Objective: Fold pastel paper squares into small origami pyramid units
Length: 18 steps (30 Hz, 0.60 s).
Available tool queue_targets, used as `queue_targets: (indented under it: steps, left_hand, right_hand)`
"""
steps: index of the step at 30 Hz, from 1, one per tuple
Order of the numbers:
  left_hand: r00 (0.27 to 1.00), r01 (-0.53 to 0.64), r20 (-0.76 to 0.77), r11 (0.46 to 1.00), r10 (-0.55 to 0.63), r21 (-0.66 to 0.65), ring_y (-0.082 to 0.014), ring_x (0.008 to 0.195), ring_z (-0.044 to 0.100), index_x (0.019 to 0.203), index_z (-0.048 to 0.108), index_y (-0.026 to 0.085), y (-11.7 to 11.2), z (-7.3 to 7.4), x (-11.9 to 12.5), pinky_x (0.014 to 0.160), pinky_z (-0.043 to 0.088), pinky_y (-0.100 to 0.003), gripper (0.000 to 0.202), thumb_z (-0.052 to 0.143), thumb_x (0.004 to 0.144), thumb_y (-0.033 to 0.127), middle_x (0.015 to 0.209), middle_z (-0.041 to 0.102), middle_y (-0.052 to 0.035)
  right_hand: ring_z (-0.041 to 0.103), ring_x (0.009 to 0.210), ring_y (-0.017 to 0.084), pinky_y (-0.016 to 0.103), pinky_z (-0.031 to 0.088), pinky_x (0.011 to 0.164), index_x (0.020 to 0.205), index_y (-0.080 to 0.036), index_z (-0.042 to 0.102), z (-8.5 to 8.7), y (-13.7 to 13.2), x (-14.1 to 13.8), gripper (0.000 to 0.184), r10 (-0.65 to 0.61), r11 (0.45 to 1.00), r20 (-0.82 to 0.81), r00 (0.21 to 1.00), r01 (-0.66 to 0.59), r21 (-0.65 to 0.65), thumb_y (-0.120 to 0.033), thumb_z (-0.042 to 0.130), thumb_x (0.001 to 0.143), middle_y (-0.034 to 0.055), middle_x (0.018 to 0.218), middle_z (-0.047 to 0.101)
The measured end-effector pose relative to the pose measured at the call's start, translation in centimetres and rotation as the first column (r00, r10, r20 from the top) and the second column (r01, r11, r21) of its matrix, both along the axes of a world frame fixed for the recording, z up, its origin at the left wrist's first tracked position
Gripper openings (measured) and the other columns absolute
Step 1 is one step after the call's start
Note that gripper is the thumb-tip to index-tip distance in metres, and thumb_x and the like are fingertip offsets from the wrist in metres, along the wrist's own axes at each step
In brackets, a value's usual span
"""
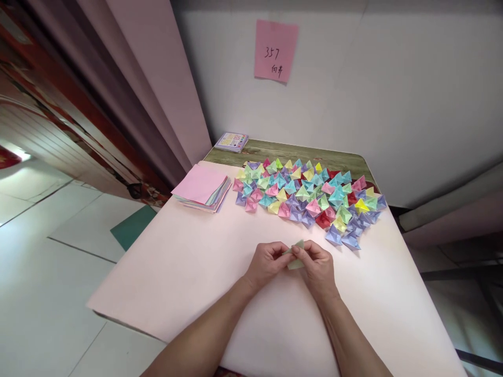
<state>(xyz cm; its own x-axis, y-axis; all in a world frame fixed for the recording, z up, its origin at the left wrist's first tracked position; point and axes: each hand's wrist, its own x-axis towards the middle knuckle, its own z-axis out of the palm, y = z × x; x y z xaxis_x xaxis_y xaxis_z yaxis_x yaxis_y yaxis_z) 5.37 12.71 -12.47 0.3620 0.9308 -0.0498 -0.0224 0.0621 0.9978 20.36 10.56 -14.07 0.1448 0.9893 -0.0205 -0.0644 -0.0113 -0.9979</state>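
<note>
A small piece of folded pale green paper [296, 262] is pinched between my two hands over the table's middle. My left hand [269, 262] grips its left side, the fingers curled and the thumb against it. On the other side my right hand [317, 263] closes thumb and fingers on the paper's upper right part. My fingers hide much of the fold. Just beyond my hands lies a wide cluster of folded paper boats [302, 193] in blue, purple, pink, green, yellow and red.
A stack of coloured paper squares [201, 184] sits at the back left of the pink-white table cover [157, 272]. Behind it lies a printed pack [231, 141]. A pink note [276, 51] hangs on the wall. A green sheet [132, 228] rests on the floor.
</note>
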Motion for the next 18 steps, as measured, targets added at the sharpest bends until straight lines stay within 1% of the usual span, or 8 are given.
queue_targets:
  steps: [4, 7, 9, 11, 13, 15, 16, 18]
  left_hand:
    - [0.999, 0.038, 0.012, 0.992, -0.037, -0.119, -0.0101, 0.051, 0.052, 0.063, 0.063, 0.013, 0.0, -0.3, 0.0, 0.050, 0.038, -0.021, 0.029, 0.071, 0.077, 0.037, 0.054, 0.057, 0.0010]
    - [0.995, 0.080, 0.062, 0.987, -0.072, -0.137, -0.0111, 0.054, 0.055, 0.066, 0.066, 0.013, 0.0, -0.3, 0.0, 0.054, 0.042, -0.021, 0.030, 0.068, 0.080, 0.039, 0.057, 0.061, -0.0005]
    - [0.990, 0.084, 0.120, 0.986, -0.066, -0.144, -0.0120, 0.056, 0.057, 0.071, 0.067, 0.012, 0.0, -0.3, 0.0, 0.056, 0.045, -0.022, 0.030, 0.065, 0.083, 0.039, 0.062, 0.063, -0.0018]
    - [0.983, 0.033, 0.181, 0.985, -0.003, -0.167, -0.0131, 0.056, 0.059, 0.085, 0.068, 0.013, 0.1, -0.3, 0.1, 0.057, 0.048, -0.024, 0.027, 0.064, 0.084, 0.040, 0.065, 0.065, -0.0020]
    - [0.972, -0.060, 0.213, 0.980, 0.101, -0.191, -0.0136, 0.051, 0.059, 0.108, 0.063, 0.015, 0.1, -0.4, 0.1, 0.055, 0.050, -0.026, 0.034, 0.065, 0.083, 0.038, 0.061, 0.065, 0.0009]
    - [0.959, -0.131, 0.222, 0.969, 0.178, -0.211, -0.0143, 0.045, 0.058, 0.121, 0.056, 0.017, 0.2, -0.4, 0.1, 0.051, 0.051, -0.027, 0.045, 0.066, 0.082, 0.037, 0.056, 0.064, 0.0036]
    - [0.955, -0.151, 0.220, 0.965, 0.199, -0.216, -0.0146, 0.044, 0.057, 0.119, 0.057, 0.017, 0.2, -0.4, 0.0, 0.049, 0.051, -0.027, 0.044, 0.066, 0.081, 0.037, 0.055, 0.063, 0.0038]
    - [0.952, -0.173, 0.211, 0.961, 0.219, -0.216, -0.0150, 0.045, 0.059, 0.101, 0.063, 0.016, 0.3, -0.5, -0.1, 0.048, 0.051, -0.027, 0.030, 0.064, 0.081, 0.038, 0.057, 0.064, 0.0016]
  right_hand:
    - [0.051, 0.053, 0.012, 0.023, 0.044, 0.049, 0.069, -0.018, 0.065, -0.4, 0.2, -0.3, 0.026, -0.048, 0.998, -0.101, 0.994, 0.043, -0.052, -0.040, 0.075, 0.076, -0.0018, 0.060, 0.059]
    - [0.049, 0.052, 0.011, 0.022, 0.042, 0.047, 0.066, -0.018, 0.063, -0.4, 0.3, -0.3, 0.029, -0.079, 0.995, -0.124, 0.989, 0.072, -0.064, -0.042, 0.075, 0.076, -0.0022, 0.059, 0.057]
    - [0.052, 0.054, 0.012, 0.023, 0.044, 0.049, 0.074, -0.018, 0.066, -0.1, 0.4, -0.2, 0.026, -0.082, 0.995, -0.125, 0.989, 0.075, -0.060, -0.043, 0.074, 0.077, -0.0014, 0.062, 0.060]
    - [0.058, 0.061, 0.015, 0.025, 0.049, 0.053, 0.097, -0.020, 0.067, 0.3, 0.4, -0.1, 0.030, -0.066, 0.997, -0.119, 0.991, 0.061, -0.045, -0.044, 0.072, 0.079, 0.0006, 0.073, 0.065]
    - [0.064, 0.073, 0.019, 0.029, 0.055, 0.060, 0.119, -0.024, 0.060, 0.7, 0.4, 0.2, 0.042, -0.030, 1.000, -0.094, 0.995, 0.029, -0.012, -0.045, 0.068, 0.083, 0.0039, 0.089, 0.068]
    - [0.066, 0.085, 0.021, 0.032, 0.057, 0.071, 0.118, -0.025, 0.062, 1.0, 0.4, 0.5, 0.037, 0.035, 0.998, -0.028, 0.999, -0.034, 0.045, -0.043, 0.063, 0.086, 0.0062, 0.101, 0.068]
    - [0.066, 0.089, 0.022, 0.034, 0.056, 0.076, 0.113, -0.025, 0.065, 1.1, 0.3, 0.7, 0.032, 0.079, 0.994, 0.005, 0.997, -0.079, 0.069, -0.042, 0.063, 0.087, 0.0067, 0.104, 0.068]
    - [0.067, 0.094, 0.023, 0.035, 0.055, 0.082, 0.111, -0.025, 0.066, 1.1, 0.3, 0.9, 0.029, 0.171, 0.981, 0.019, 0.985, -0.172, 0.088, -0.038, 0.065, 0.086, 0.0067, 0.110, 0.067]
